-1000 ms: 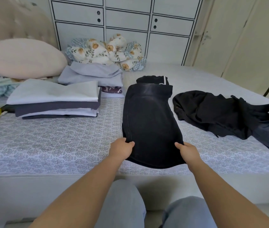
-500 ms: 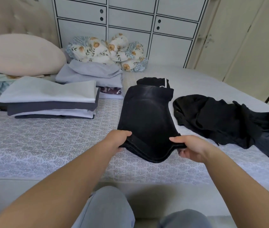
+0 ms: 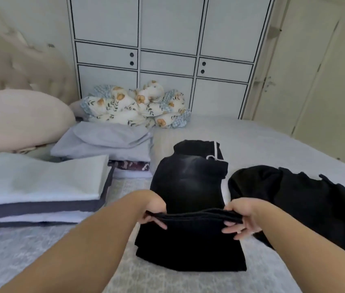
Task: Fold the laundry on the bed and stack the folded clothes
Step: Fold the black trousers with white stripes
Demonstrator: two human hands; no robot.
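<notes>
The near end of the black trousers (image 3: 190, 187), lying at six o'clock on the bed (image 3: 252, 136), is pinched by the left hand (image 3: 153, 212) and right hand (image 3: 238, 218), apparently mid-fold, so carrying it toward twelve o'clock is judged next.

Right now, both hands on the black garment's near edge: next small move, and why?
Probably carry that edge forward and lay it over the far half. The left hand and right hand each grip a corner of the black garment, its near end is raised into a fold line between them, and the far half lies flat on the bed, so the fold looks half made.
</notes>
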